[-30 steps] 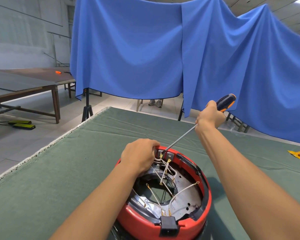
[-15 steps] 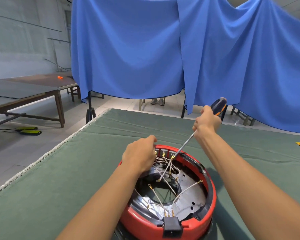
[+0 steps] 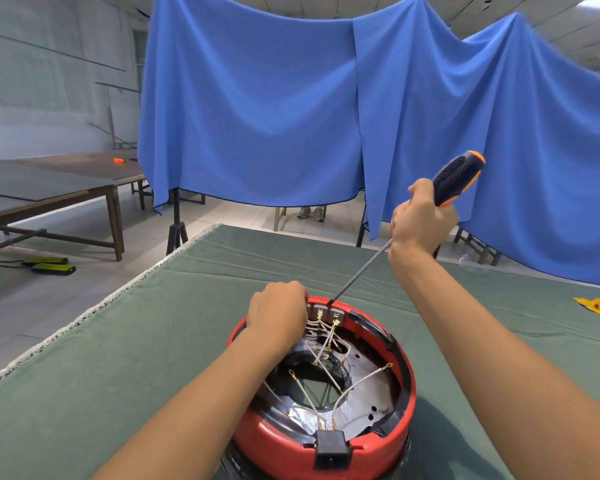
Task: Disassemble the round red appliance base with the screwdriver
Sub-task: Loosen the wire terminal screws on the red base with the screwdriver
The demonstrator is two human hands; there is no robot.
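1. Steadying the round red appliance base [image 3: 404,424], which is sitting open side up on the green table cover [image 3: 125,341], we are curling our left hand [image 3: 278,315] over its far rim.
2. We are gripping the screwdriver [image 3: 456,178] handle in our right hand [image 3: 421,221], its tip touching the far rim beside the grey terminal block [image 3: 326,312].
3. We are judging this a fastener-loosening step; next, the tip is needing firm seating before turning.
4. White wires [image 3: 326,344] are crossing the interior.
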